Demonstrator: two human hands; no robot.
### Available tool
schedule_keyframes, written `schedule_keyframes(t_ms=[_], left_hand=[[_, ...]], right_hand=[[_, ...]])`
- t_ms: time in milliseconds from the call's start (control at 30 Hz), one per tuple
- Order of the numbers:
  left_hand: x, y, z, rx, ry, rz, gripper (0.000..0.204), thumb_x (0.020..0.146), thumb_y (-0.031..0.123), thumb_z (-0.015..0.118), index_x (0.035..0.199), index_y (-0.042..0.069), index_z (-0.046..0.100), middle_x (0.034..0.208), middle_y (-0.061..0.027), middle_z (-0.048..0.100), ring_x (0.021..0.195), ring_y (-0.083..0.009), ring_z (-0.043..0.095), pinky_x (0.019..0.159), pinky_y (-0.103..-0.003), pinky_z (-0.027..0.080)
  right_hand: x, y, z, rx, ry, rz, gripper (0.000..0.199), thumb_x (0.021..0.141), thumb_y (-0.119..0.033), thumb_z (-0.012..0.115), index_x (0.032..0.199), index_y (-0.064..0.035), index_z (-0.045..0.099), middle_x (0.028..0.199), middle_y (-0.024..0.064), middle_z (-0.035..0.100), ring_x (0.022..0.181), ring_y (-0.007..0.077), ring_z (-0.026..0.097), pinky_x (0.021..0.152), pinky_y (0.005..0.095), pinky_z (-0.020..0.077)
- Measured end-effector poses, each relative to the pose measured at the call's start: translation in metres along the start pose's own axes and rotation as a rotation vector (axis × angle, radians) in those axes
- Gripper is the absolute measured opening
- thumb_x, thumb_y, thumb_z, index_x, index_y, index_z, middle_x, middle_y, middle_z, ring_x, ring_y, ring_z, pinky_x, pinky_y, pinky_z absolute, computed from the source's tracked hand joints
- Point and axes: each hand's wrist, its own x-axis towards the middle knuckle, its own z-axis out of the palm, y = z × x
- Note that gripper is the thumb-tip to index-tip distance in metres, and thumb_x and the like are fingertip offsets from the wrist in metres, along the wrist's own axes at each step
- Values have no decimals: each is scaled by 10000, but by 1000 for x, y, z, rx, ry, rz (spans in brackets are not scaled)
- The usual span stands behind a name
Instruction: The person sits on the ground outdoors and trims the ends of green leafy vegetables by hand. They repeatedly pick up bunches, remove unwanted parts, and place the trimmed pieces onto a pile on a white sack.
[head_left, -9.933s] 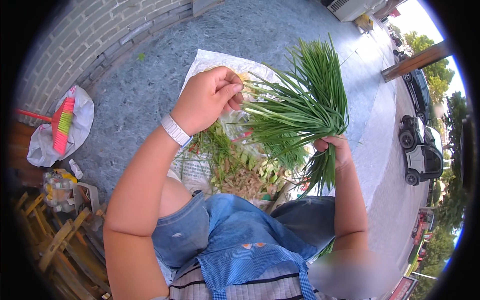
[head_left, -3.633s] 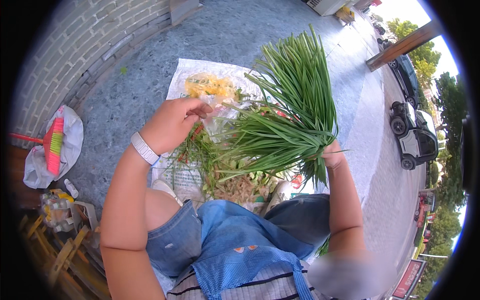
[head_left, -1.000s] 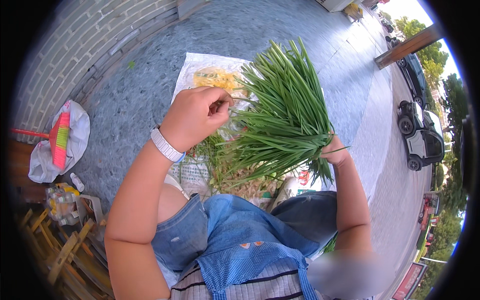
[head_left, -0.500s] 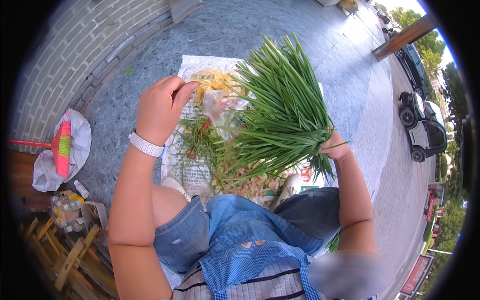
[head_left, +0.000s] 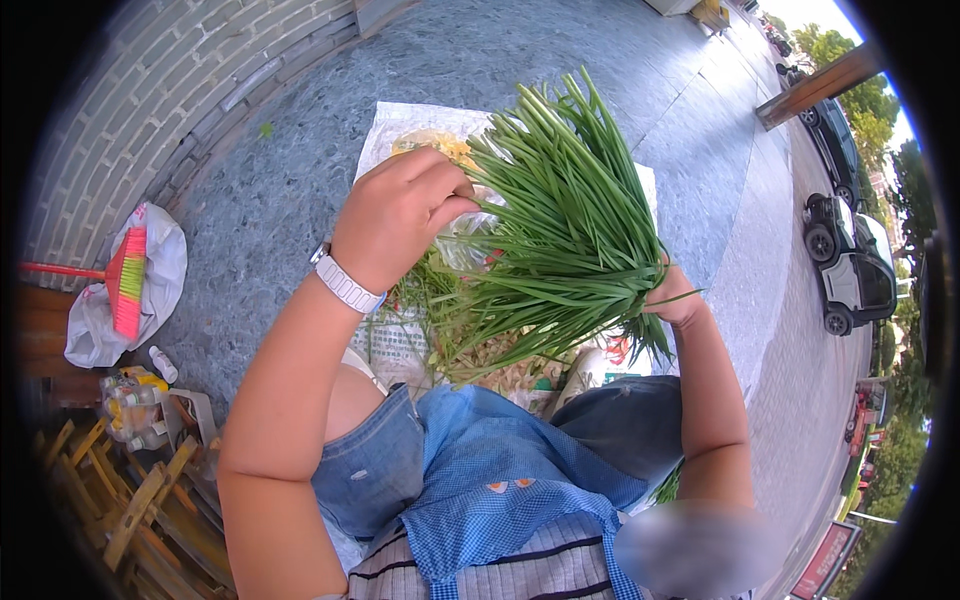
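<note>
My right hand (head_left: 675, 297) is closed round the base of a large bunch of green chives (head_left: 575, 220), whose long blades fan out up and to the left. My left hand (head_left: 405, 215), with a pale watch band (head_left: 346, 285) at the wrist, pinches thumb and fingertips together at the left tips of the blades. Whether a blade sits in that pinch is too small to make out. Beneath the bunch, trimmed greens and pale peelings (head_left: 500, 375) lie on a printed white sheet (head_left: 395, 335). Clear plastic and a yellowish bag (head_left: 435, 143) are partly hidden behind my left hand.
A red broom (head_left: 128, 285) rests on a white bag (head_left: 165, 255) by the brick wall (head_left: 170, 90) at left. Below are plastic bottles (head_left: 135, 405) and wooden slats (head_left: 140, 515). Parked cars (head_left: 850, 260) line the road at right. My shoe (head_left: 585, 375) stands on the sheet's near side.
My left hand has moved right, from beside the yellowish bag to the tips of the chives. The right hand and its bunch stay nearly where they were.
</note>
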Motion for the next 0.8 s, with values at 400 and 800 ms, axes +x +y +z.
schedule_keyframes(t_ms=[400,800], left_hand=[[-5,2,-2,-128,-8,-20,115,796,5,695,910,5,680,945,-101,692,809,-234,684,709,-315,553],[-6,-18,-7,-332,116,-548,126,865,12,602,969,2,673,945,-61,701,759,-107,655,680,-241,538]], right_hand=[[-1,-3,-4,-52,7,15,852,596,15,835,1353,8,444,1243,89,596,1129,199,545,1008,359,416],[-4,4,-15,-56,7,15,780,587,45,819,1294,13,492,1145,81,639,1048,186,591,945,353,463]])
